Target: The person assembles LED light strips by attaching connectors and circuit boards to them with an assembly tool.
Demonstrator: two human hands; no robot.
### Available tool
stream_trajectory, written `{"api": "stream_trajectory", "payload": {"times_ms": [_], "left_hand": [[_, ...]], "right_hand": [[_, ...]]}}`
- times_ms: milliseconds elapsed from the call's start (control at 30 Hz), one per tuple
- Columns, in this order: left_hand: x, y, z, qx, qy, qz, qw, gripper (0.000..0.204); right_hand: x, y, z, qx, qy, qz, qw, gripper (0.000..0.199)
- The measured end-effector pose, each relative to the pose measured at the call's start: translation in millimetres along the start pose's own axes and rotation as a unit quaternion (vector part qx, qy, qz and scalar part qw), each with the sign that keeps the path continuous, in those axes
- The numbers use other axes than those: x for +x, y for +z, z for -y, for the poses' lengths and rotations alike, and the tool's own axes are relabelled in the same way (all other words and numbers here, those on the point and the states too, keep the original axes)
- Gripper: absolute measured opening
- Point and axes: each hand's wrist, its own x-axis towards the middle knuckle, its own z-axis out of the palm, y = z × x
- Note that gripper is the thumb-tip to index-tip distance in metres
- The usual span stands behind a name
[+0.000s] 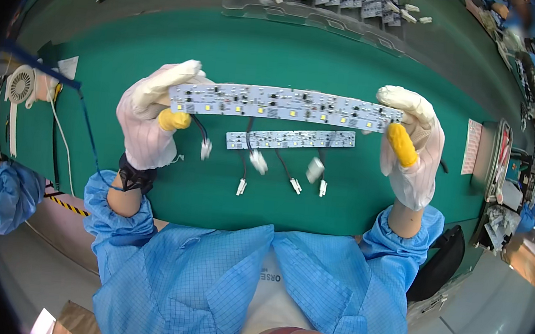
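Note:
I hold a long white LED circuit board (pixel 283 104) level above the green mat, its row of small yellowish LEDs facing up. My left hand (pixel 154 111) pinches its left end, and my right hand (pixel 414 126) is closed on its right end. Both hands wear white gloves, with yellow covers on the thumbs. Dark wires with white plugs dangle below the held board; some plugs are blurred. Beneath it, a second LED board (pixel 340 139) lies on the mat, apart from my hands, with white connectors (pixel 295 186) on its leads.
A clear plastic tray (pixel 313 24) of similar boards stands at the far side. At left are a small white fan (pixel 23 85) and a blue cord (pixel 87 130) running to my black wristband (pixel 134 177). A metal-rimmed bin (pixel 492 160) sits at right beside a pink-marked sheet (pixel 471 147).

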Motion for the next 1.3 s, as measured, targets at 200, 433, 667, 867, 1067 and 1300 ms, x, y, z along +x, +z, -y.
{"api": "stream_trajectory", "payload": {"times_ms": [200,433,667,867,1067,1300], "left_hand": [[-2,3,7,-0.021,-0.002,-0.014,1.0,0.059],[-9,-6,15,0.032,0.024,-0.012,0.999,0.047],[-9,-8,18,-0.02,0.006,-0.004,1.0,0.048],[-2,4,22,-0.058,-0.04,-0.035,0.997,0.065],[-8,-15,30,-0.046,-0.057,-0.008,0.997,0.069],[-2,-2,26,-0.007,-0.052,-0.039,0.998,0.073]], "right_hand": [[-3,0,7,-0.035,0.042,0.005,0.999,0.041],[-3,-3,6,0.001,0.004,0.029,1.0,0.04],[0,-5,14,0.059,0.047,0.027,0.997,0.039],[7,-12,-5,0.031,-0.028,0.073,0.996,0.046],[11,-7,0,-0.081,-0.023,0.083,0.993,0.027],[11,-4,-9,-0.047,0.001,0.088,0.995,0.025]]}}
